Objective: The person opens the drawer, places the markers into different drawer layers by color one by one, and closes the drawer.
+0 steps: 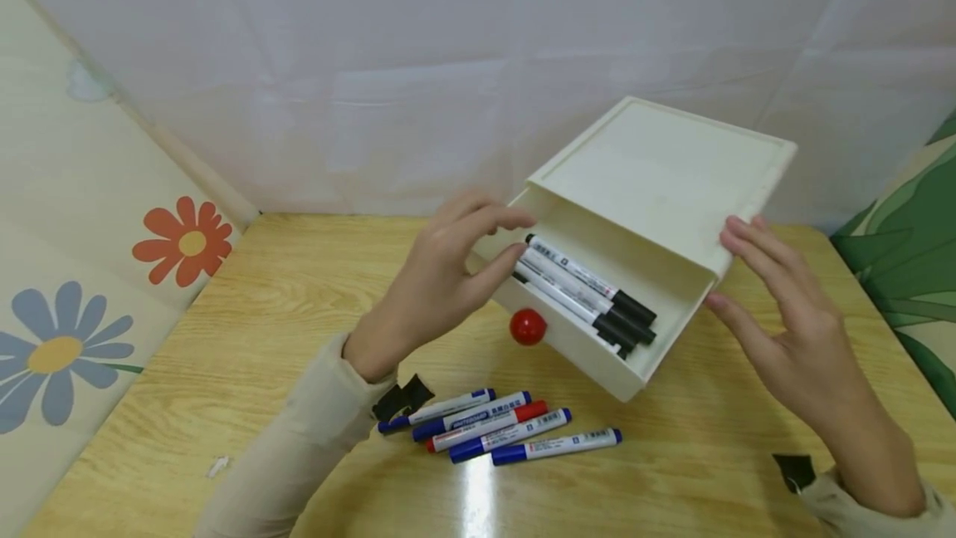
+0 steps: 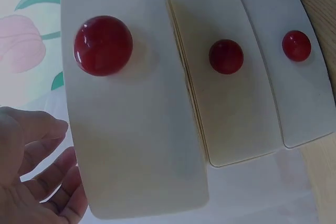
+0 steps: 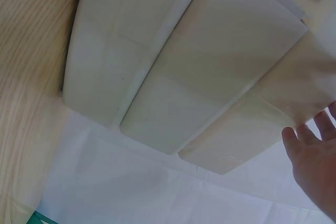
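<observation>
Several black-capped markers (image 1: 577,292) in the pulled-out drawer (image 1: 582,353) of the white cabinet (image 1: 665,177); at the drawer's left end, a spread left hand (image 1: 451,264) (contact unclear); against the cabinet's side, a spread right hand (image 1: 802,318); on the table (image 1: 672,480), five more markers (image 1: 489,427).

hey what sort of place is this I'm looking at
Likely an indoor tabletop workspace, perhaps a screened-off corner: whiteboard markers lie on a wood-grain table, pale sheeting hangs behind it, and a flower-printed covering flanks its left side.
</observation>
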Demonstrator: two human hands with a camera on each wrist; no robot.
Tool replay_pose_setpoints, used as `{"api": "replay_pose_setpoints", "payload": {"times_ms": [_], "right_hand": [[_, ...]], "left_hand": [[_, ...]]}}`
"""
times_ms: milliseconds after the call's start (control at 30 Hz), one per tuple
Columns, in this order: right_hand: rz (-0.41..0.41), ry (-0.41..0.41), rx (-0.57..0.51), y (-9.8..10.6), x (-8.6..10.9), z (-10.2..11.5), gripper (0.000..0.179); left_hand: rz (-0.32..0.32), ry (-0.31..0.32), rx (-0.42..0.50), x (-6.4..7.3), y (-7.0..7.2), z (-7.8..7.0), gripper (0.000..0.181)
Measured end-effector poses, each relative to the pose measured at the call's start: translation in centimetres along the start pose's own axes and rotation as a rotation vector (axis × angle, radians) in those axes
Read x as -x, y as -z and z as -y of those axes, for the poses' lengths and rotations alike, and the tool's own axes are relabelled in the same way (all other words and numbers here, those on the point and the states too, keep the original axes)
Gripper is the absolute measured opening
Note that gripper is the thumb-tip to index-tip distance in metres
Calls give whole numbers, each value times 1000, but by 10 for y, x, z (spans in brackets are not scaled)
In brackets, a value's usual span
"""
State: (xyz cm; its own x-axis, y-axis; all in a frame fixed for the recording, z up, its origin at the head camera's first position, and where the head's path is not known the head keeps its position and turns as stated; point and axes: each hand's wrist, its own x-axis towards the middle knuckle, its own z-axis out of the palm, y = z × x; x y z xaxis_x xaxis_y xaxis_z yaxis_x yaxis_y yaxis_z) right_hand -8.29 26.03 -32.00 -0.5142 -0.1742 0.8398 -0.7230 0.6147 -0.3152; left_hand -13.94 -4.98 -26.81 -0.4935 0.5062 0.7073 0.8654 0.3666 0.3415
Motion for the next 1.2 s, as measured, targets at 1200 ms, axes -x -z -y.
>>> {"api": "replay_pose_setpoints", "payload": {"times_ms": [1200], "right_hand": [[-1, -3, -6, 0, 0, -1, 69]], "left_hand": [[-10, 128, 82, 54, -10, -22, 41]]}}
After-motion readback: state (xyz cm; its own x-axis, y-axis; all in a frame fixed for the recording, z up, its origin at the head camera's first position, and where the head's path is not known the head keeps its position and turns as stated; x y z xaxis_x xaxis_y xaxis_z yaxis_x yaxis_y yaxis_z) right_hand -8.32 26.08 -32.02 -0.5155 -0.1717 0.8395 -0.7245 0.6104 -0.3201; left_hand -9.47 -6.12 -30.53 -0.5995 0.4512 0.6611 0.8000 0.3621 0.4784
